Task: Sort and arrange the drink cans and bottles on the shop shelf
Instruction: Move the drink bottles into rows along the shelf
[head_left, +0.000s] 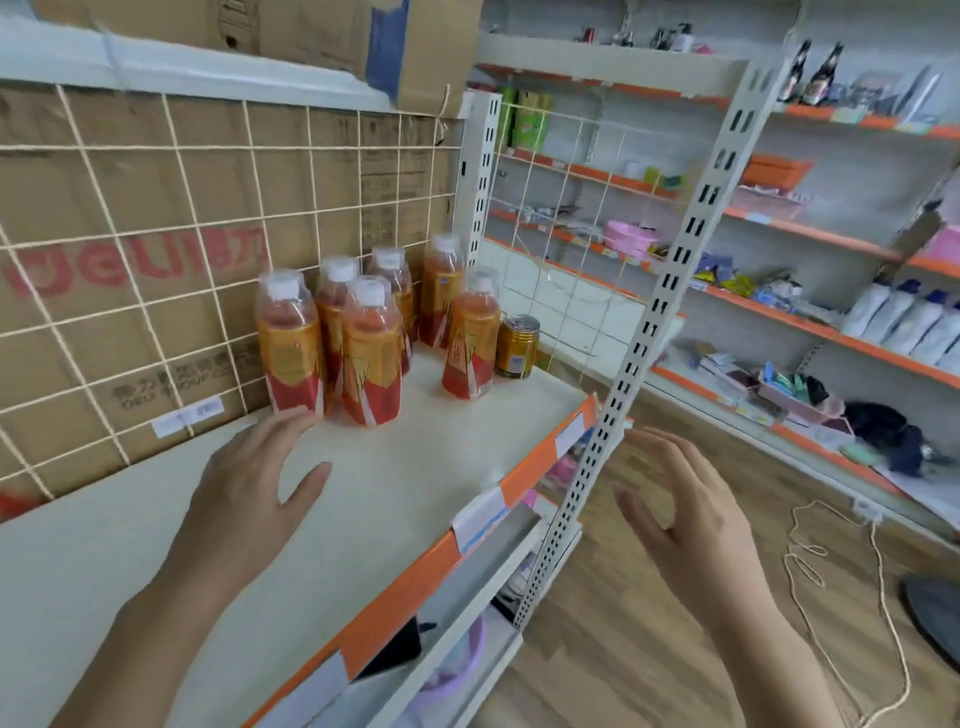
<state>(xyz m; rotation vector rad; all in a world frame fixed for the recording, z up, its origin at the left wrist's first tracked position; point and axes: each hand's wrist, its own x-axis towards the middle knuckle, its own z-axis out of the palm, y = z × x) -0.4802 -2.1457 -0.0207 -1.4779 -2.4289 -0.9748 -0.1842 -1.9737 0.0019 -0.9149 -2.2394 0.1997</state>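
Note:
Several orange-and-red labelled drink bottles with white caps (370, 353) stand clustered at the far right end of the cream shelf (395, 499). A gold can (516, 346) stands just right of the rightmost bottle (471, 335). My left hand (249, 467) hovers over the shelf with fingers spread, its fingertips close to the base of the nearest left bottle (288, 345); it holds nothing. In front of the shelf's edge, beyond the perforated upright post (623, 374), my right hand (680, 514) is raised, fingers loosely spread and empty.
A rope net (156, 260) over cardboard boxes backs the shelf. The shelf's front edge is orange with white price tags (480, 514). More shelves with mixed goods (810, 312) line the right wall. A loose cord (831, 561) lies on the wooden floor.

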